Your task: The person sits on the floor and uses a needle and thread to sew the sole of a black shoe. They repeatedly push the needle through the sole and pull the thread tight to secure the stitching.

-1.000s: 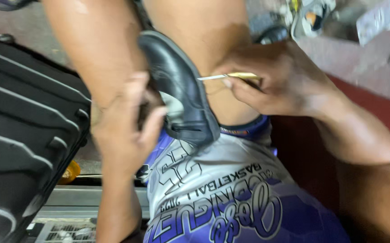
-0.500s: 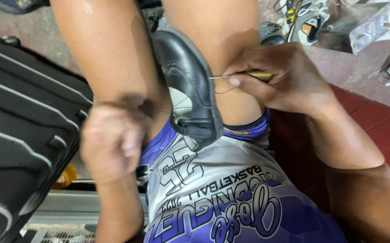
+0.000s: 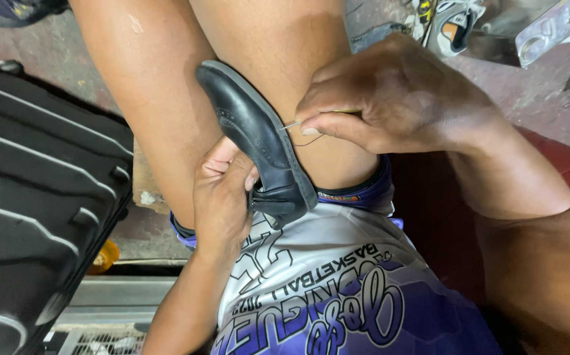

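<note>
A black leather shoe (image 3: 258, 135) is wedged between my bare knees, toe pointing away from me and sole side to the right. My left hand (image 3: 222, 197) grips its heel end from the left, fingers curled against the upper. My right hand (image 3: 390, 98) pinches a thin metal needle tool (image 3: 291, 125) whose tip touches the shoe's sole edge; a fine thread loops just below the fingers. Most of the tool's handle is hidden inside my fist.
A black ribbed suitcase (image 3: 35, 210) fills the left side. A metal grate (image 3: 101, 342) lies at the bottom left, with a small yellow object (image 3: 104, 256) above it. Other shoes (image 3: 456, 23) and metal pieces (image 3: 547, 33) lie on the concrete floor at the top right. A red surface (image 3: 561, 171) is under my right arm.
My left hand has come back from a blurred swing and now holds the shoe's heel. My right hand keeps the needle at the sole edge.
</note>
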